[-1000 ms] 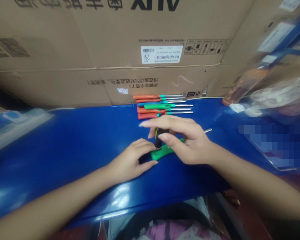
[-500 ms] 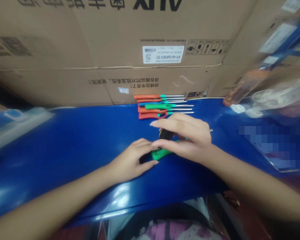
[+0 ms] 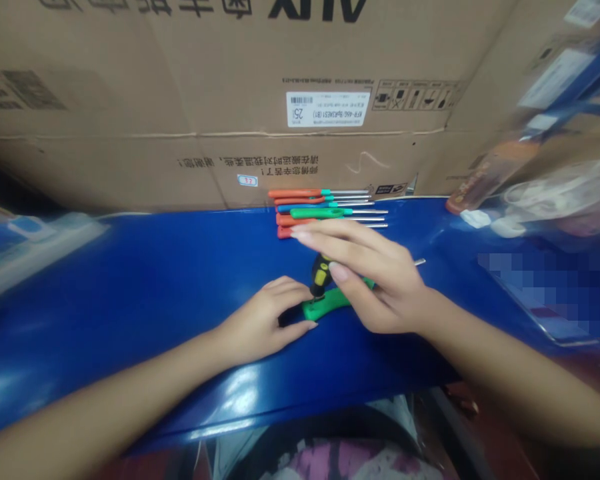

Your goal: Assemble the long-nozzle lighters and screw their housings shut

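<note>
A green-handled tool lies on the blue table in front of me, its metal shaft tip poking out to the right. My left hand pinches the near end of the green handle and holds it down. My right hand curls over the tool and grips a small black-and-yellow screwdriver, held nearly upright with its tip at the green handle's end.
Several orange and green-handled screwdrivers lie side by side further back. A big cardboard box stands along the table's far edge. A clear plastic bag and an orange pack sit at the right; a pale flat object at the left.
My right hand has rolled the small screwdriver between its fingers, flattening over it and then lifting again. The left hand and the green tool have stayed put.
</note>
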The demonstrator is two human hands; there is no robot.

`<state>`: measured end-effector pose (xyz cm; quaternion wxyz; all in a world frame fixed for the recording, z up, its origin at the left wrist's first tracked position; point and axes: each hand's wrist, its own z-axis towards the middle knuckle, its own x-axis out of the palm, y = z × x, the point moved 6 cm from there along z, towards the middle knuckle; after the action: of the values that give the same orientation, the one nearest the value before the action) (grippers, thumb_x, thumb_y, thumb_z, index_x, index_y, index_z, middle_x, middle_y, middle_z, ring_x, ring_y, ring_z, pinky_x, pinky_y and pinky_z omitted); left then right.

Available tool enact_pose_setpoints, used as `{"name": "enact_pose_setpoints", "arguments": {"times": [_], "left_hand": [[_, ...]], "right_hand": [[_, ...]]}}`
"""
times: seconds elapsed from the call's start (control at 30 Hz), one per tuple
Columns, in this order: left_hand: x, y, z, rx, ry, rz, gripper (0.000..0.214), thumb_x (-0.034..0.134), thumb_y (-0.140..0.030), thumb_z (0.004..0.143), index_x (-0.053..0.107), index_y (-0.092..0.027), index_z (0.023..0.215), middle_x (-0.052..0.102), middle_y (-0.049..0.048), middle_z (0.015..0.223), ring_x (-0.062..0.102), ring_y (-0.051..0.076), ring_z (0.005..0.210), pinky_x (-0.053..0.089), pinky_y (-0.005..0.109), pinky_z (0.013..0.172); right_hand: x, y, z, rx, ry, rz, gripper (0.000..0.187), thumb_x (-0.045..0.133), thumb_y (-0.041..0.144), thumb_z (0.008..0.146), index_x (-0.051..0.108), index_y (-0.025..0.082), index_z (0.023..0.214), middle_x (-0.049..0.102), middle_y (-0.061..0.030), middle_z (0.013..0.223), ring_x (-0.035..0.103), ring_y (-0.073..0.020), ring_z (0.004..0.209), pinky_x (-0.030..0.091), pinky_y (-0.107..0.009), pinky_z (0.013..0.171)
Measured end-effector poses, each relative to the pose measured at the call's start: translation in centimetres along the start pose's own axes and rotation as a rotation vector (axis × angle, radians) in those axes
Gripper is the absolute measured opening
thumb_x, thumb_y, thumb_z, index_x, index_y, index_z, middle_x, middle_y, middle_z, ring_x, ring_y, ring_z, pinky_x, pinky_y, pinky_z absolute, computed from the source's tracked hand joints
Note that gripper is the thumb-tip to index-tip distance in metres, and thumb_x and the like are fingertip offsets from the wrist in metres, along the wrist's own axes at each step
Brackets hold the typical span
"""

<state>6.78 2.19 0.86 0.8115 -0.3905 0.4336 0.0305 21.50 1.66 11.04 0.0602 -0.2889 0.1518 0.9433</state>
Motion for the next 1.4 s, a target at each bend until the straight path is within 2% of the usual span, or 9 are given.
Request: {"name": "enact_pose_setpoints", "arguments": {"times": [0.1, 0.2, 0.4, 0.57, 0.77, 0.93, 1.13, 1.3, 1.4], "left_hand": [[0.1, 0.1, 0.0, -0.003, 0.000, -0.010, 0.026, 0.067, -0.031, 0.095, 0.068, -0.021, 0.119, 0.072, 0.0087, 0.115, 0.065, 0.025, 0.109, 0.052, 0.046, 0.101], [0.1, 0.2, -0.1, 0.008, -0.027, -0.003, 0.027, 0.069, -0.031, 0.095, 0.067, -0.020, 0.119, 0.072, 0.0078, 0.112, 0.066, 0.024, 0.105, 0.054, 0.043, 0.097], [0.1, 0.1, -0.1, 0.005, 0.005, 0.004, 0.035, 0.067, -0.031, 0.096, 0.065, -0.023, 0.129, 0.070, 0.0095, 0.124, 0.063, 0.027, 0.118, 0.050, 0.047, 0.106], [-0.1, 0.0, -0.1, 0.023, -0.034, 0.001, 0.033, 0.069, -0.030, 0.094, 0.066, -0.022, 0.126, 0.072, 0.0093, 0.120, 0.065, 0.026, 0.114, 0.052, 0.046, 0.103], [0.0, -0.1, 0.1, 0.011, -0.002, -0.009, 0.035, 0.068, -0.031, 0.095, 0.065, -0.023, 0.129, 0.072, 0.0089, 0.120, 0.064, 0.026, 0.114, 0.052, 0.045, 0.103], [0.1, 0.2, 0.0, 0.008, -0.022, 0.013, 0.028, 0.069, -0.031, 0.094, 0.067, -0.021, 0.120, 0.072, 0.0082, 0.115, 0.066, 0.025, 0.109, 0.053, 0.043, 0.099], [0.1, 0.0, 0.0, 0.014, 0.013, 0.013, 0.031, 0.067, -0.031, 0.096, 0.066, -0.020, 0.125, 0.069, 0.0100, 0.125, 0.062, 0.026, 0.117, 0.049, 0.043, 0.105], [0.0, 0.1, -0.1, 0.019, -0.010, 0.006, 0.026, 0.069, -0.029, 0.095, 0.067, -0.021, 0.119, 0.072, 0.0068, 0.113, 0.066, 0.023, 0.107, 0.051, 0.042, 0.102], [0.0, 0.1, -0.1, 0.020, -0.015, 0.008, 0.029, 0.069, -0.029, 0.094, 0.066, -0.021, 0.122, 0.072, 0.0073, 0.116, 0.065, 0.024, 0.109, 0.051, 0.042, 0.102]], "right_hand": [[0.3, -0.3, 0.2, 0.050, 0.002, 0.198, 0.028, 0.056, 0.016, 0.100, 0.070, 0.017, 0.123, 0.075, -0.0080, 0.106, 0.070, -0.0157, 0.097, 0.060, -0.032, 0.087], [-0.3, 0.0, 0.1, -0.013, -0.100, -0.005, 0.018, 0.074, 0.028, 0.090, 0.076, 0.018, 0.106, 0.070, -0.0036, 0.085, 0.065, -0.0122, 0.076, 0.058, -0.026, 0.070], [0.5, -0.7, 0.2, 0.045, 0.018, 0.165, 0.034, 0.047, 0.014, 0.102, 0.065, 0.015, 0.131, 0.074, -0.0101, 0.117, 0.067, -0.0179, 0.109, 0.056, -0.039, 0.098], [-0.6, -1.3, -0.1, 0.045, -0.153, -0.003, 0.021, 0.079, 0.029, 0.086, 0.077, 0.021, 0.105, 0.073, -0.0025, 0.090, 0.066, -0.0119, 0.073, 0.058, -0.025, 0.069], [0.6, -1.5, 0.0, 0.097, 0.043, 0.197, 0.039, 0.043, 0.016, 0.104, 0.060, 0.020, 0.140, 0.073, -0.0085, 0.120, 0.068, -0.0181, 0.112, 0.056, -0.040, 0.101], [-0.2, -1.1, 0.0, 0.037, -0.129, 0.092, 0.022, 0.078, 0.025, 0.087, 0.075, 0.018, 0.108, 0.074, -0.0037, 0.094, 0.068, -0.0124, 0.080, 0.059, -0.025, 0.074], [0.8, -1.0, 0.0, 0.083, 0.018, 0.203, 0.034, 0.046, 0.017, 0.103, 0.063, 0.017, 0.132, 0.071, -0.0106, 0.119, 0.067, -0.0184, 0.108, 0.058, -0.036, 0.091], [0.2, -1.5, 0.0, 0.101, -0.121, 0.150, 0.020, 0.076, 0.024, 0.088, 0.072, 0.016, 0.106, 0.073, -0.0049, 0.094, 0.065, -0.0145, 0.083, 0.058, -0.028, 0.075], [0.1, -1.3, -0.1, 0.034, -0.096, 0.033, 0.022, 0.070, 0.024, 0.093, 0.071, 0.016, 0.113, 0.074, -0.0075, 0.103, 0.067, -0.0170, 0.094, 0.058, -0.033, 0.085]]}}
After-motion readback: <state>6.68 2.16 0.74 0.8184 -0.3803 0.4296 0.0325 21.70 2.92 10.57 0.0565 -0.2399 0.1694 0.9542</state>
